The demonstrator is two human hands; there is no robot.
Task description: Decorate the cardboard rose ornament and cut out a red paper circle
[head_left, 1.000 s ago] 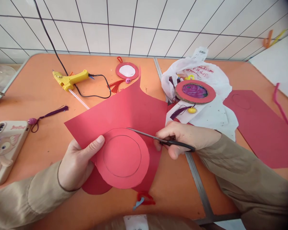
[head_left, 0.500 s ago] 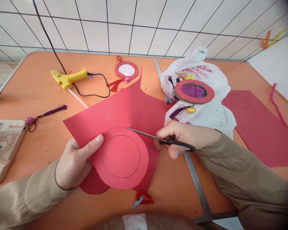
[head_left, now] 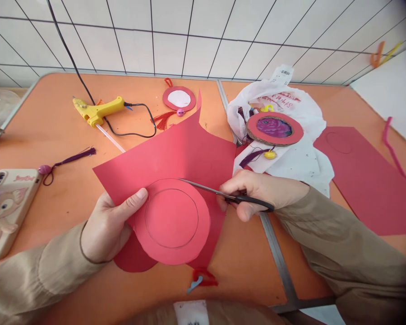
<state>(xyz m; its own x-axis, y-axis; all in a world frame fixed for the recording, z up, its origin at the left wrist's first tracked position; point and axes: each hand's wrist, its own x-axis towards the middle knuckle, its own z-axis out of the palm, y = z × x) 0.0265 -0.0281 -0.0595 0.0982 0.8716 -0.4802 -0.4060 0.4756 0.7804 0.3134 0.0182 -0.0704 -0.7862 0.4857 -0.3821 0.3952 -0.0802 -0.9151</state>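
Observation:
Between thumb and fingers, my left hand (head_left: 113,225) grips a sheet of red card (head_left: 165,151) at its left side. A partly cut round of the same card (head_left: 172,219), with a smaller circle drawn inside it, curves out of the sheet towards me. My right hand (head_left: 253,194) is closed around the black handles of a pair of scissors (head_left: 237,197). Their blades point left and lie along the upper right edge of the drawn outer circle. The lower blade is hidden by the card.
Behind the sheet lie a yellow glue gun (head_left: 99,109) and a red ring ornament (head_left: 165,103) with a tassel. A white plastic bag (head_left: 309,117) holds up a purple-centred ring (head_left: 292,140). More red card (head_left: 375,180) is at right, a phone (head_left: 10,212) at left.
Very little differs. The red card and my left hand have shifted slightly right and up; the scissors remain at the top of the circle.

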